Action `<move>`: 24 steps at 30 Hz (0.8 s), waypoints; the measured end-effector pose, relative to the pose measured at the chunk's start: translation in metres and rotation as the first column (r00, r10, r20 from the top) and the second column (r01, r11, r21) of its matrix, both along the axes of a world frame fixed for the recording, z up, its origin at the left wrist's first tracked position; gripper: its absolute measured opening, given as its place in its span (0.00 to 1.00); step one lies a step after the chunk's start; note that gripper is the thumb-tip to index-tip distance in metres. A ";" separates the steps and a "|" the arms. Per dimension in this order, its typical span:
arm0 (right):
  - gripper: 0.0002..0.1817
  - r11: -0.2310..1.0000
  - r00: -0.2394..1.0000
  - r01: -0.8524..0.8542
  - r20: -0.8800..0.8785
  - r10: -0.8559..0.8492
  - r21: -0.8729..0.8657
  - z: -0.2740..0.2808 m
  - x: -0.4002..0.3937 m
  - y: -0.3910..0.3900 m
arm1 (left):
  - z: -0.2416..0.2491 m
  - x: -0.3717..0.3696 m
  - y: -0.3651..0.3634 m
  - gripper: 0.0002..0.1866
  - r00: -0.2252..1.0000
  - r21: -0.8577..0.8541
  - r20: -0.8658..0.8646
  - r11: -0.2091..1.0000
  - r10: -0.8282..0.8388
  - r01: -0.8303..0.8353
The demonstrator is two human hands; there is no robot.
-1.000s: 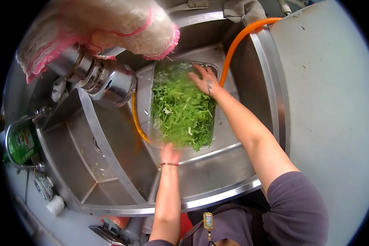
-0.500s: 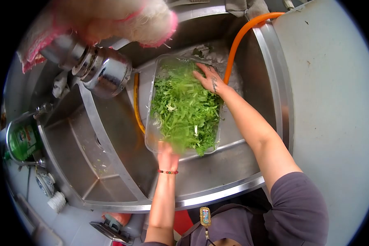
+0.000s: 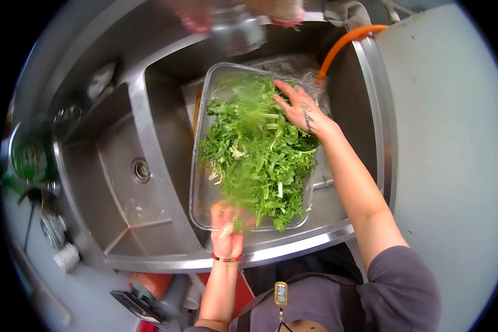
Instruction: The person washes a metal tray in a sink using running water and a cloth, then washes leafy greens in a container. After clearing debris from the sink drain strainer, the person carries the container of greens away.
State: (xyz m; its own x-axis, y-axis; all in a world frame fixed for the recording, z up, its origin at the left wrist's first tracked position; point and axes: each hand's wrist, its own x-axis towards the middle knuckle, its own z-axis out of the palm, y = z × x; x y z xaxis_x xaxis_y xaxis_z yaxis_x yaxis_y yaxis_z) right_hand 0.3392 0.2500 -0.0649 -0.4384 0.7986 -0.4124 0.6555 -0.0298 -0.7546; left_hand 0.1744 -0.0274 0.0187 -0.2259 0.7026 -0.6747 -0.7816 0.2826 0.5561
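Note:
Chopped leafy greens fill a clear plastic tub over the large sink basin. My right hand lies on the greens at the tub's far right, fingers spread, a tattoo on its back. At the near left edge of the tub is my left hand, a beaded bracelet at its wrist. Its fingers are smeared by motion among the lower leaves. Part of the greens is blurred too.
A smaller basin with a drain adjoins on the left. An orange hose enters at the back right. A blurred metal fitting hangs over the back rim. Green bottle at far left; grey counter at right.
The tub, greens and both hands appear nearer the sink's front edge. The metal fitting now shows farther right and up, and the small basin's drain has come into view.

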 end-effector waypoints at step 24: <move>0.45 0.843 0.932 -0.258 -0.351 0.089 -0.472 -0.068 -0.083 -0.065 | 0.041 -0.020 -0.036 0.20 0.968 -0.197 -0.248 0.976 0.038 -0.089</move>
